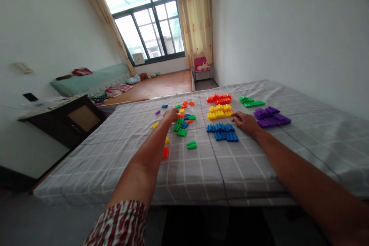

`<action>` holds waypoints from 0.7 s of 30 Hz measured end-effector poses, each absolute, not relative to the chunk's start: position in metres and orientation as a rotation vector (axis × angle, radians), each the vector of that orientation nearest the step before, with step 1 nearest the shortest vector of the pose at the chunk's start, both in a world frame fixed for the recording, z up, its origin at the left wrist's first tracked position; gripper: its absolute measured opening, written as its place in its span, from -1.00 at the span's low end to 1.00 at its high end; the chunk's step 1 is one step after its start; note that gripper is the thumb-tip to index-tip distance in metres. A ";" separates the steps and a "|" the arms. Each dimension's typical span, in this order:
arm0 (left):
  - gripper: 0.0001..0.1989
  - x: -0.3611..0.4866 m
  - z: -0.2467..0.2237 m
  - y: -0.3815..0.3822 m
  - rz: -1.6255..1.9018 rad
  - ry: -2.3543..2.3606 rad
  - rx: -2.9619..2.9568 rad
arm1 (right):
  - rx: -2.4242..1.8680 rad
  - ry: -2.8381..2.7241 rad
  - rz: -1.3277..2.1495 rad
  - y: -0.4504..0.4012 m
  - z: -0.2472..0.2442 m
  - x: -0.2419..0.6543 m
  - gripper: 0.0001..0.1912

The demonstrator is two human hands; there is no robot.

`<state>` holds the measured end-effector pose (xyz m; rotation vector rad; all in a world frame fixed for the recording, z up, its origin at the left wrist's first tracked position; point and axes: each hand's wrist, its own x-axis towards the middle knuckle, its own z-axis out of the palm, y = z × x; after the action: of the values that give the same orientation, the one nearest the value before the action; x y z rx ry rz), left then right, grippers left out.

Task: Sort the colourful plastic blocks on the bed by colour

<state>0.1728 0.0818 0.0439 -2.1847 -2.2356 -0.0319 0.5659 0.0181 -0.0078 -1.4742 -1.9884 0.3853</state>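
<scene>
My left hand (171, 115) reaches into a loose mix of coloured pieces, its fingertips at a yellow and an orange one; whether it grips any is too small to tell. Green pieces (182, 132) lie just right of it. My right hand (245, 121) touches or nearly touches the right end of the yellow rows (219, 112), its fingers partly bent. Orange rows (219, 98) lie beyond the yellow, blue rows (221, 132) nearer me. Right of these are a green group (251, 102) and a purple group (271, 117).
Everything lies on a bed with a grey checked sheet (121, 153). Single pieces are scattered nearer me, such as a green pair (191, 145) and an orange one (165, 152). A dark cabinet (83, 123) stands left, a pink chair (201, 63) beyond the bed.
</scene>
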 end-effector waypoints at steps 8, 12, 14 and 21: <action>-0.73 0.185 0.069 0.078 -0.227 -2.236 -2.123 | -1.451 -1.999 0.382 0.021 -0.007 0.562 -0.73; -0.63 0.242 0.081 0.070 -0.670 -1.844 -2.502 | -1.496 -2.014 0.351 0.024 -0.008 0.561 -0.73; -0.66 0.280 0.082 0.068 -0.764 -1.591 -2.686 | -1.534 -2.011 0.335 0.026 -0.009 0.561 -0.73; -0.63 0.375 0.061 0.078 -0.663 -1.076 -2.927 | -1.615 -1.930 0.249 0.024 -0.006 0.565 -0.73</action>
<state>0.3754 0.0776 0.0609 -2.9274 -1.0758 -0.6631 0.5646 0.0244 -0.0055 -1.6146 -1.9303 0.2492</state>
